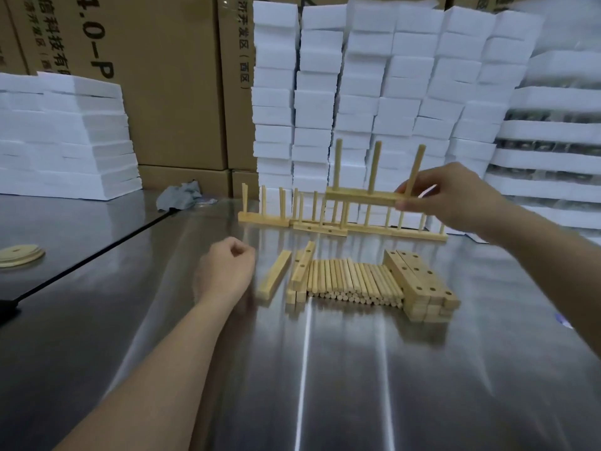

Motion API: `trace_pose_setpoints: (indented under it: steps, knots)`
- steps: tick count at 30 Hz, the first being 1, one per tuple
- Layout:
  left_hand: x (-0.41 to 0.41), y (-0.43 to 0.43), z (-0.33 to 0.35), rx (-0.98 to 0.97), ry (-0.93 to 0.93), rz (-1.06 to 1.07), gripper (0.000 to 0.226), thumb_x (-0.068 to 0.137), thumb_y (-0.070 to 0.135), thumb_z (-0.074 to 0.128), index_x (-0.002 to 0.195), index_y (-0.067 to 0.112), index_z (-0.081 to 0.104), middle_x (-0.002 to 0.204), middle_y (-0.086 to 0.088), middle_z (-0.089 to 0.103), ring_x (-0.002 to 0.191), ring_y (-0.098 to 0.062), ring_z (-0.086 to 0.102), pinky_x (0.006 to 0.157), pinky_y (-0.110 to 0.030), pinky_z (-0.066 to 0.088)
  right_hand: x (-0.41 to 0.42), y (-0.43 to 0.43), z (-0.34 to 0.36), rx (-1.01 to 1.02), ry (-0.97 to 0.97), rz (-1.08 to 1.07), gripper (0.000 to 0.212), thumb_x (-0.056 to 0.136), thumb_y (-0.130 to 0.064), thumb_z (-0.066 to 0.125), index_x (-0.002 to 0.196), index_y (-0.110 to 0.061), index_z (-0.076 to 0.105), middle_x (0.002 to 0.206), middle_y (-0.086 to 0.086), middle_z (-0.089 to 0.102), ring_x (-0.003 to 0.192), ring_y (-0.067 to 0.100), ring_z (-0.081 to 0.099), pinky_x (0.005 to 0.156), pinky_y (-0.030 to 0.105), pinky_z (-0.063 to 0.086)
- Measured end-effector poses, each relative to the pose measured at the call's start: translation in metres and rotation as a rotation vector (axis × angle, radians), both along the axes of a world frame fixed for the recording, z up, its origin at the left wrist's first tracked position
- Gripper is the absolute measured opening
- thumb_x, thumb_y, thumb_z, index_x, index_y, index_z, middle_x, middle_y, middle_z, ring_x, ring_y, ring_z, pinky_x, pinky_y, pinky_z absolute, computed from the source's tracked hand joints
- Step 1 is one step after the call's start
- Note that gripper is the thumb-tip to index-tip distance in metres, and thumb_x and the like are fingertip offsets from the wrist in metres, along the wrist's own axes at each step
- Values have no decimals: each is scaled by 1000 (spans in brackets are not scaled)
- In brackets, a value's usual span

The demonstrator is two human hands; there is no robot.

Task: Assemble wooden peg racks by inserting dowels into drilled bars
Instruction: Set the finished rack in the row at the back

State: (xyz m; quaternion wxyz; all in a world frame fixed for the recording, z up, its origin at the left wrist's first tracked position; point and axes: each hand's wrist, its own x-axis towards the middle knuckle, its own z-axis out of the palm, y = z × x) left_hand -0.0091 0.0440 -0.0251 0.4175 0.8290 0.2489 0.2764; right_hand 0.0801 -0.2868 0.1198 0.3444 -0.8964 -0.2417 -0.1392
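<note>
Right hand [455,198] pinches the right end of a peg rack [364,196], thumb in front of the bar, fingers behind; the rack is in the air, level, with three dowels pointing up, above the far middle of the worktop [357,369]. Left hand [227,271] has its fingers curled into a fist, nothing visible in it, over the worktop's middle, just left of the loose parts. A row of finished racks [325,224] stands along the far edge, directly under the held rack. Nearer, a pile of dowels [354,281] lies side by side, ends toward the near edge. A stack of drilled bars [419,284] touches the pile on its right; a few more bars [300,275] lie against its left side, and a single bar [274,278] sits just beside those. Grey rag [180,195] at the far edge, left of the racks. Wooden discs [21,255] at the left edge. White foam blocks [357,92] and cardboard boxes [162,92] stacked behind.
</note>
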Motion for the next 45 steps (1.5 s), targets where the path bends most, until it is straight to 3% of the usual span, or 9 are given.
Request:
trace_pose_setpoints:
  steps: [6,13,19,22,31,35,39,43,45]
  knots:
    - [-4,-22,6,434,160,-101,24,100,55,59,88,35,67,80,15,68,79,-4,60,88,-43,55,102,-29,-45,-27,145,-208,16,93,-19,81,109,-15,81,98,3,77,90,26,69,71,32,51]
    - [1,-22,2,460,123,-35,41,102,58,51,73,31,63,67,14,64,68,-1,55,77,-39,46,151,-24,-120,-125,185,-275,19,94,-14,79,111,-6,75,111,8,72,108,28,65,97,41,52]
    - [3,-21,-1,454,81,-25,44,101,59,52,69,30,62,64,14,62,65,-2,55,74,-39,42,168,-11,-123,-121,153,-271,14,93,-20,81,102,-14,72,104,6,70,104,28,64,97,44,54]
    - [3,-21,-2,447,79,-40,44,102,58,52,70,29,63,67,14,62,67,-3,56,74,-39,43,173,-6,-122,-111,165,-257,12,92,-17,82,99,-14,71,96,2,68,100,25,64,86,37,50]
    - [7,-16,-6,438,72,-49,44,101,58,53,71,28,64,72,14,63,70,-5,58,64,-36,39,182,8,-122,-124,146,-265,17,92,-15,82,105,-7,73,101,7,71,96,23,62,82,33,47]
    - [9,-14,-9,443,66,-50,43,99,62,52,73,32,66,74,17,64,69,-3,59,61,-30,39,185,11,-127,0,122,-324,28,87,-15,86,105,-10,65,102,6,66,90,23,64,63,27,47]
    - [11,-12,-10,484,102,-29,42,95,67,54,73,32,65,75,17,63,73,-3,58,61,-31,40,185,13,-131,-17,108,-370,30,89,-15,82,86,-12,52,82,9,67,77,24,64,58,33,44]
    - [10,-11,-10,457,160,-25,43,90,71,59,75,31,64,69,16,66,72,-4,60,61,-32,43,177,5,-135,30,102,-373,32,88,-15,78,76,-17,48,51,-4,64,53,5,62,53,29,39]
    - [9,-13,-7,469,172,-35,45,88,74,61,76,30,64,68,16,67,72,-2,59,60,-31,41,163,-1,-128,11,140,-344,27,89,-19,77,77,-15,53,59,-1,66,65,12,67,60,33,48]
